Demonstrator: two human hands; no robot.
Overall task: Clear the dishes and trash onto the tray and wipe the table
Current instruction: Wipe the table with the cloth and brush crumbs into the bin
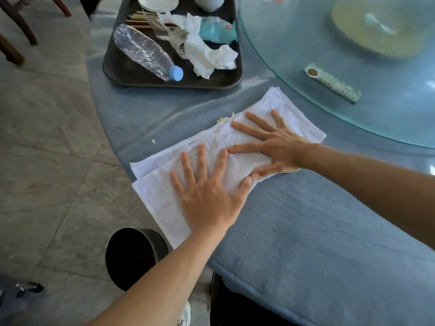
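Observation:
A white cloth (294, 118) lies spread on the blue-covered table (306, 220) near its curved edge. My left hand (207, 194) presses flat on the cloth's near part, fingers spread. My right hand (270, 142) presses flat on its far part, fingers straight. Yellow crumbs (224, 119) sit just beyond the cloth's left edge, with one more crumb (153, 141) nearer the table rim. The dark tray (117, 74) stands at the back, holding a crushed plastic bottle (146, 52), crumpled white napkins (207, 55), a teal packet (217, 30), chopsticks and white dishes.
A glass turntable (353, 67) covers the table's right side, with a small green box (332, 82) and a blurred yellow dish (376, 27) on it. A round black bin (131, 257) stands on the tiled floor by the table edge. Chair legs (16, 24) show at top left.

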